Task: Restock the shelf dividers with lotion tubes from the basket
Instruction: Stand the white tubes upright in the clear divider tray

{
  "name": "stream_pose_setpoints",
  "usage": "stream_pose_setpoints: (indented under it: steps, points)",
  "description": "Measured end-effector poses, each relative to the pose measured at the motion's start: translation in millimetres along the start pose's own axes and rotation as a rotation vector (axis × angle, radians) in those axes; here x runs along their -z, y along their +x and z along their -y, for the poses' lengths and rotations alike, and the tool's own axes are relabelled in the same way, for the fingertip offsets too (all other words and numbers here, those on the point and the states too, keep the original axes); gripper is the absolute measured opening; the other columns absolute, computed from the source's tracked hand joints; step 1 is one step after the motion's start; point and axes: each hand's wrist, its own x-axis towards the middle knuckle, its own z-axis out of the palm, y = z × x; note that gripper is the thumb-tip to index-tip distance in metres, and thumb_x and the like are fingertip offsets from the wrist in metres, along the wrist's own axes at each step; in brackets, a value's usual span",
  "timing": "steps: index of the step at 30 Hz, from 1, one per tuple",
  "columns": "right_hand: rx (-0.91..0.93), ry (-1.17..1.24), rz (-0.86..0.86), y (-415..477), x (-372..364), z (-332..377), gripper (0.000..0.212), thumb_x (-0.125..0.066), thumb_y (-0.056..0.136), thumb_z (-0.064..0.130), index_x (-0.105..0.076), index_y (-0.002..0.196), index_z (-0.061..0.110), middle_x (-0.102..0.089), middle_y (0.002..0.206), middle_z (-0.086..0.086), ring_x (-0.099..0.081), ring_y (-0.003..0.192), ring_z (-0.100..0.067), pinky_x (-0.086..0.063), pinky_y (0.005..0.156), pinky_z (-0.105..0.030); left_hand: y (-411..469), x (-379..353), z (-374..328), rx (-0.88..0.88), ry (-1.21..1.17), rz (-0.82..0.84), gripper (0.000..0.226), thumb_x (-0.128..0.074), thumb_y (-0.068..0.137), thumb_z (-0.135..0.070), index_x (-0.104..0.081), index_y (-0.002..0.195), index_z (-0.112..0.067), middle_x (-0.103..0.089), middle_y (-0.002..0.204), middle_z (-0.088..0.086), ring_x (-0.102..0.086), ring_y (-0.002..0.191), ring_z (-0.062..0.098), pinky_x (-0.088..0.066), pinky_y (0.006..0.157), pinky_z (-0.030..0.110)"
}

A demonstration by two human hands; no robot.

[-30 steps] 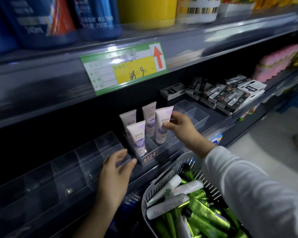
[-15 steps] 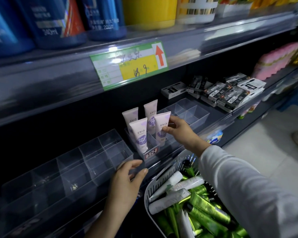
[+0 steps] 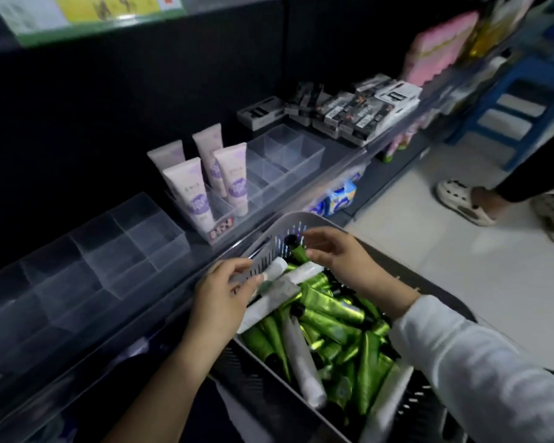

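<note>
Green and white lotion tubes [image 3: 327, 311] lie heaped in the grey basket [image 3: 282, 223] just below the shelf [image 3: 141, 318], crossing one another at all angles. Expect them to be light and soft-walled: squeeze the belly and it will likely dent or slide, since the skin looks glossy. You would do better to take one near the stiff cap end or across the flat crimped tail.

Your left hand [image 3: 219, 298] is at the basket's near rim, fingers over the top and thumb inside, pinching the rim close to a white tube [image 3: 277, 268]. The blur makes this a little uncertain. Your right hand [image 3: 336, 255] hovers over the far end with its fingers loosely spread, holding nothing, just above a green tube [image 3: 298, 252] that leans with its black cap up.

On the shelf, four purple tubes [image 3: 202, 187] stand cap down in one clear divider. The dividers to its left [image 3: 131, 251] and right [image 3: 285, 155] hold nothing. Their walls are thin clear plastic and hard to see in this dim light, so lower each tube in gently.

Boxes [image 3: 349, 113] sit farther along the shelf. Beyond the basket, someone's shoes [image 3: 461, 199] stand on the pale floor [image 3: 461, 282] near a blue stool [image 3: 518, 100].
</note>
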Motion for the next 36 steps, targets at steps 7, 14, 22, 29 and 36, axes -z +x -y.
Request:
stream_pose_setpoints:
  steps: [7,14,22,29,36]
  points:
    - [-0.096,-0.263,0.035,-66.1,51.4,-45.6,0.028,-0.067,0.080,0.002,-0.062,0.107,0.008,-0.065,0.092,-0.001,-0.058,0.071,0.006,-0.045,0.071,-0.008,-13.6,-36.9,20.0,-0.091,0.286,0.118,0.022,-0.067,0.084,-0.030,-0.067,0.104,-0.022,-0.061,0.105,-0.005,-0.062,0.091,0.018,-0.051,0.079,0.035]
    - [-0.116,-1.032,0.455,-95.6,79.4,-81.4,0.046,-0.073,0.073,0.022,-0.061,0.117,0.015,-0.063,0.111,-0.005,-0.058,0.103,-0.023,-0.044,0.084,-0.026,-17.6,-42.1,26.6,-0.206,0.534,0.048,0.022,-0.060,0.085,-0.044,-0.067,0.099,-0.029,-0.067,0.100,-0.006,-0.062,0.088,0.023,-0.051,0.069,0.037]
    - [-0.170,-1.368,0.717,-107.3,66.6,-104.7,0.030,-0.056,0.080,0.012,-0.063,0.108,0.019,-0.061,0.112,-0.007,-0.060,0.104,-0.029,-0.052,0.087,-0.038,-18.6,-40.3,26.5,-0.207,0.576,0.083,0.023,-0.060,0.086,-0.043,-0.068,0.100,-0.026,-0.067,0.103,-0.006,-0.062,0.092,0.022,-0.050,0.071,0.036]
    - [-0.171,-1.206,0.620,-99.4,65.0,-98.8,0.024,-0.056,0.080,0.011,-0.069,0.099,0.017,-0.067,0.100,-0.009,-0.063,0.093,-0.027,-0.049,0.079,-0.028,-20.4,-39.2,21.7,-0.184,0.590,0.136,0.023,-0.058,0.087,-0.043,-0.067,0.102,-0.027,-0.067,0.103,-0.009,-0.061,0.091,0.018,-0.050,0.072,0.034]
    - [-0.082,-0.788,0.381,-91.5,69.5,-67.3,0.007,-0.066,0.083,0.018,-0.065,0.087,0.012,-0.054,0.074,0.004,-0.052,0.075,-0.016,-0.036,0.066,-0.022,-22.7,-42.1,14.5,-0.140,0.437,0.273,0.021,-0.065,0.083,-0.038,-0.068,0.100,-0.024,-0.067,0.097,-0.010,-0.061,0.091,0.010,-0.050,0.081,0.031]
